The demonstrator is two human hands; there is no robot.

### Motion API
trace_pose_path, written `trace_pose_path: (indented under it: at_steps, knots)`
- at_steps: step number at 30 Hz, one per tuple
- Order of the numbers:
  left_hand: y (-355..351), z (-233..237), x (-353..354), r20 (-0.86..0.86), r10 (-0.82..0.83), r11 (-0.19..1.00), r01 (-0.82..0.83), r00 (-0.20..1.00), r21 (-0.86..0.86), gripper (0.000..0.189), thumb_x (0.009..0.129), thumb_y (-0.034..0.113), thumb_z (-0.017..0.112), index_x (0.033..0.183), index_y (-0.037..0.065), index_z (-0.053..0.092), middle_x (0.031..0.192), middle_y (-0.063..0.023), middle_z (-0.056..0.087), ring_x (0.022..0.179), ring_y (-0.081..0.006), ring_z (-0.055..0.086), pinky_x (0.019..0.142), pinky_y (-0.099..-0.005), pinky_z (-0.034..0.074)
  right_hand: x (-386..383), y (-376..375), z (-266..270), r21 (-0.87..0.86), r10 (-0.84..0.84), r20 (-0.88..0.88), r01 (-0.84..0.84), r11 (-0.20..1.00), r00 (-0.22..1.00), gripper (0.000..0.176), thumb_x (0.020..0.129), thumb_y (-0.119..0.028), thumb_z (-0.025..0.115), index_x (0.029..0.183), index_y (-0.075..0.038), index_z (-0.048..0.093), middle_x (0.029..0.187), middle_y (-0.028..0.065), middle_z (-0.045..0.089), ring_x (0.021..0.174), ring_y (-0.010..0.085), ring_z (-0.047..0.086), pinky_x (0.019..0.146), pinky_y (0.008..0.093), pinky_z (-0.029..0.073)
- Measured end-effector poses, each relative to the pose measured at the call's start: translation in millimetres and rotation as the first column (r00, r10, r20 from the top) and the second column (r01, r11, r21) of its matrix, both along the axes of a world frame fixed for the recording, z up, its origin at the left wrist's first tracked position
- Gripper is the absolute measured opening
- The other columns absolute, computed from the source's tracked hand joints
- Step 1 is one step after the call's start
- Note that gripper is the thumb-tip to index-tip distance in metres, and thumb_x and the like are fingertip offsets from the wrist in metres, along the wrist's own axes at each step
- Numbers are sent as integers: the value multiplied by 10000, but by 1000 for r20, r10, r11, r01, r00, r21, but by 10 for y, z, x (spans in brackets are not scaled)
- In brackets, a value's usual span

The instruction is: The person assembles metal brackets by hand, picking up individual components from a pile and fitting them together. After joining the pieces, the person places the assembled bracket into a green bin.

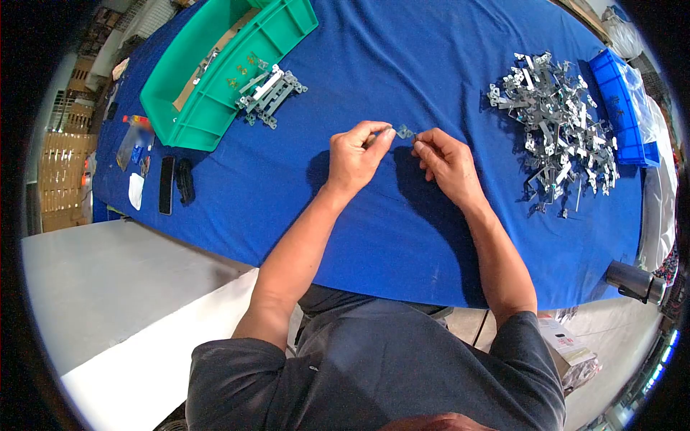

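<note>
Dark, softly creased shirt fabric lies nearest, with bare forearms reaching over a worktop draped in rippled blue cloth. Above its middle, the left hand and right hand have their fingers pinched together at opposite sides of a small, silvery metal bracket; their exact contact is too small to tell. Wrinkled cloth spans the gap between the right hand and a loose, jagged heap of shiny metal brackets at right. Just beyond the heap stands a blue plastic tray. At far left sits a ribbed green plastic bin, with stacked silvery metal brackets beside its right wall. A dark metallic cylinder lies along the near right edge; a flat black rectangular object lies at left, near the cloth's edge.
</note>
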State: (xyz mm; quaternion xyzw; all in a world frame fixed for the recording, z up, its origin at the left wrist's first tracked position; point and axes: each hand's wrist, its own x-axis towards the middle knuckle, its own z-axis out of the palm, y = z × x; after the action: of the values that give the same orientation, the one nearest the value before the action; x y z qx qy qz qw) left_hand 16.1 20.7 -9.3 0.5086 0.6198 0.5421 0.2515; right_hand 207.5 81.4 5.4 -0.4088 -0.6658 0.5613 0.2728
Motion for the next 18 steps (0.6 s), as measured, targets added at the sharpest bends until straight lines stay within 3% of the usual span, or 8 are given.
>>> trace_pose_path:
  at_steps: [4, 9, 13, 15, 16, 18]
  knots:
    - [7, -37, -1, 19, -26, 999, 26, 999, 25, 133, 931, 133, 751, 948, 1, 746, 562, 54, 532, 537, -4, 436, 468, -249, 360, 11, 12, -23, 68, 51, 15, -52, 996, 999, 161, 1007, -170, 639, 1034, -16, 680, 777, 47, 684, 656, 97, 621, 563, 282, 493]
    - [17, 27, 17, -91, -62, 998, 62, 994, -5, 136, 933, 141, 749, 947, 6, 738, 554, 31, 525, 535, -6, 442, 466, -254, 362, 25, 21, 17, 58, 57, 99, -63, 996, 993, 144, 1003, -157, 645, 1032, -19, 679, 762, 48, 674, 657, 101, 629, 572, 280, 515]
    - [-3, 58, 20, -98, -67, 998, 65, 993, -22, 142, 920, 150, 757, 957, 15, 733, 592, -31, 608, 523, -51, 529, 478, -282, 418, -19, -7, -39, 36, -1, -64, 4, 999, 998, 127, 992, -131, 659, 1037, -14, 684, 781, 58, 675, 645, 107, 633, 579, 275, 525]
    - [-2, 23, 35, -199, -79, 996, 87, 977, 33, 142, 917, 146, 765, 988, 25, 747, 626, -17, 633, 562, -43, 538, 502, -269, 434, -42, -17, -36, 34, -33, -164, 39, 999, 986, 129, 987, -121, 664, 1054, -13, 683, 809, 62, 682, 646, 109, 637, 587, 272, 532]
    - [0, 13, 41, -249, -83, 993, 101, 965, 59, 145, 916, 145, 769, 1004, 30, 755, 642, -11, 646, 581, -38, 543, 514, -263, 441, -31, -8, -37, 39, -2, -125, 7, 999, 992, 138, 987, -121, 666, 1067, -10, 681, 824, 63, 685, 648, 108, 631, 586, 265, 525]
    - [1, 33, 43, -272, -100, 990, 123, 957, 70, 143, 903, 150, 765, 973, 28, 741, 710, -100, 695, 598, -158, 651, 536, -317, 492, 7, 20, -43, 45, 58, -46, -56, 997, 997, 159, 985, -122, 670, 1093, -5, 675, 855, 66, 691, 651, 106, 620, 583, 252, 510]
